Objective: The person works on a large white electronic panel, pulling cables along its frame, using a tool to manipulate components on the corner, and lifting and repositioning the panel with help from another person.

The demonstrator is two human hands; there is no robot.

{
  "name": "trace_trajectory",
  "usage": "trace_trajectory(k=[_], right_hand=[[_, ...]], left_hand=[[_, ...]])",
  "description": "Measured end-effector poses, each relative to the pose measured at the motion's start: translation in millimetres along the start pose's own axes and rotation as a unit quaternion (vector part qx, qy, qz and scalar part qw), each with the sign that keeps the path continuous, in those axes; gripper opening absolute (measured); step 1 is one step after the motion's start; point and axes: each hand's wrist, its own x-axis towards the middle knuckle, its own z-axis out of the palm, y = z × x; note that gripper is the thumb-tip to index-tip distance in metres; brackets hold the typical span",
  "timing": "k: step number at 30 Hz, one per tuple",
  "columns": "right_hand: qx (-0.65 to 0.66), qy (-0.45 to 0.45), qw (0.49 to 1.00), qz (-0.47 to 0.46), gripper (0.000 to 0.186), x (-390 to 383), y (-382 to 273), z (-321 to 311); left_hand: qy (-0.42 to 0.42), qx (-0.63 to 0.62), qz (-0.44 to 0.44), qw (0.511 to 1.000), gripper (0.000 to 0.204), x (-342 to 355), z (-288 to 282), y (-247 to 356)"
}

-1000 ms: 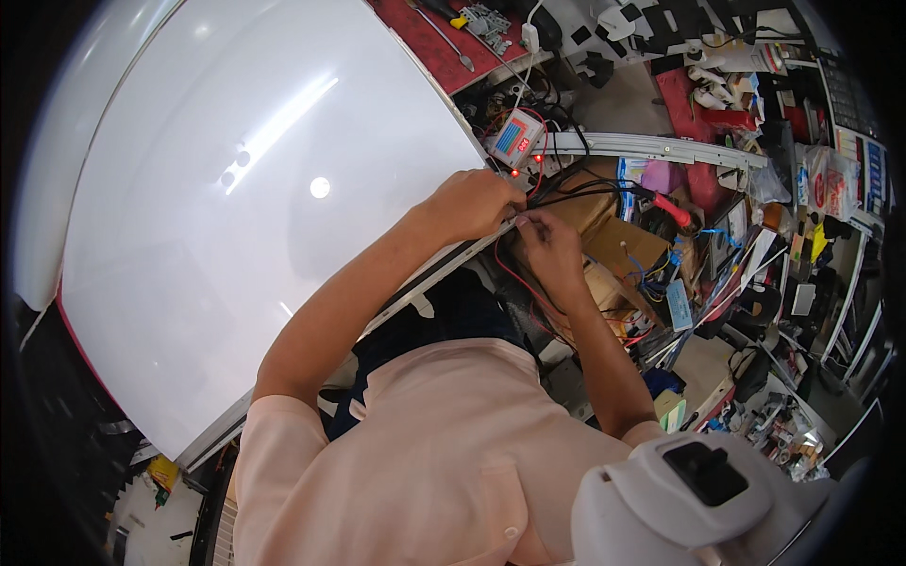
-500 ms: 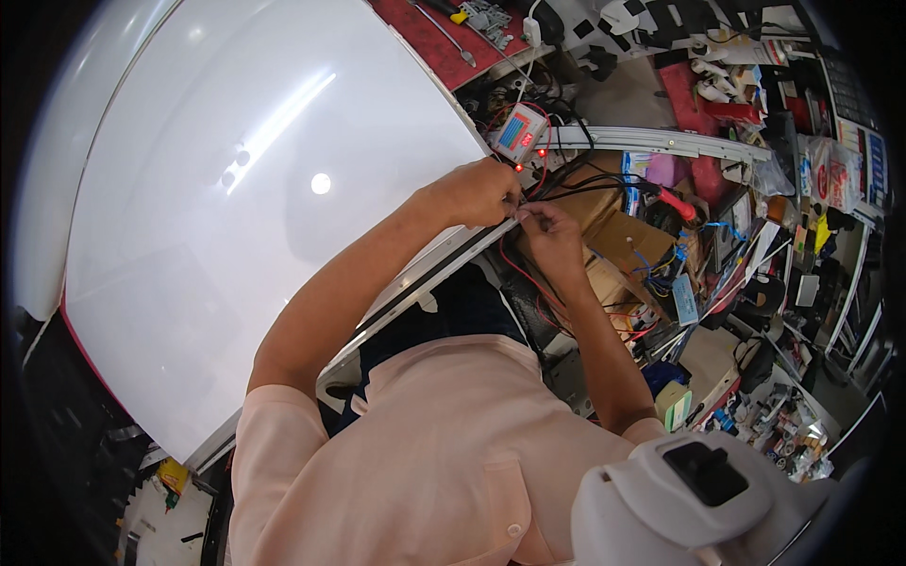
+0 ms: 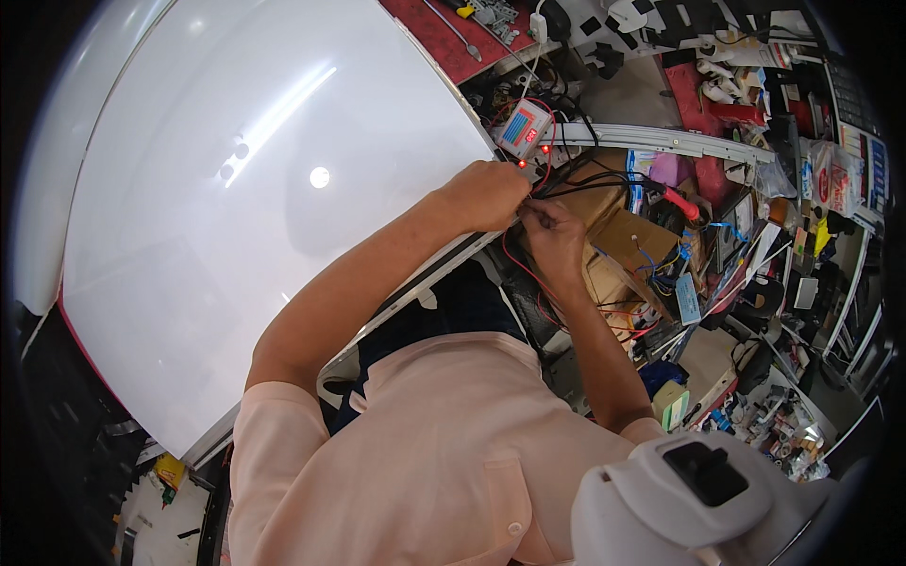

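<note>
My left hand (image 3: 491, 193) is closed at the right edge of a large glossy white panel (image 3: 217, 264), by its metal-framed edge (image 3: 434, 274). My right hand (image 3: 552, 231) meets it there, fingers pinched together. What either hand grips is hidden or too small to make out. Red and black wires (image 3: 566, 184) run around the fingertips. Just beyond my hands lies a small pale device (image 3: 524, 129) with a red display, beside two small glowing red lights (image 3: 522, 163).
A red work surface (image 3: 444, 38) at the top holds hand tools. A silver rail (image 3: 661, 141) crosses rightward. The right side is crowded with cardboard (image 3: 623, 245), cables, a red-handled connector (image 3: 679, 203), plastic bags (image 3: 830, 179) and scattered parts. My shirt and a white device occupy the lower view.
My left hand has shifted slightly up and right along the panel edge, and my right hand slightly up with it. Both remain together at the same spot by the wires.
</note>
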Motion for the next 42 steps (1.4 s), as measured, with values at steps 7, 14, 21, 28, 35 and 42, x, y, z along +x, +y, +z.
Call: trace_trajectory(k=[7, 14, 21, 28, 35, 42], right_hand=[[-0.096, -0.05, 0.991, -0.077, 0.018, -5.5, -18.5, -16.9], [0.099, -0.018, 0.994, 0.036, 0.021, -18.0, 7.2, -0.9], [0.195, -0.017, 0.977, 0.078, 0.02, -15.1, 10.5, 3.3], [0.196, -0.024, 0.976, 0.096, 0.018, -12.7, 7.9, 1.7], [0.021, -0.018, 0.998, -0.048, 0.019, -6.8, 14.5, -2.3], [-0.091, -0.116, 0.975, -0.165, 0.017, 9.2, -0.3, -28.1]], left_hand=[[-0.014, 0.028, 0.024, 0.999, 0.011, 2.7, 2.6, 0.1], [-0.01, 0.001, -0.071, 0.997, 0.014, 10.8, -2.3, 13.4], [0.029, -0.101, -0.121, 0.987, 0.014, 10.6, 11.7, -2.3], [0.009, -0.051, -0.136, 0.989, 0.014, 5.3, 5.6, 12.4], [0.025, -0.036, -0.089, 0.995, 0.015, -4.5, 5.7, 15.8], [0.015, -0.036, -0.065, 0.997, 0.014, -7.1, -2.2, 11.9]])
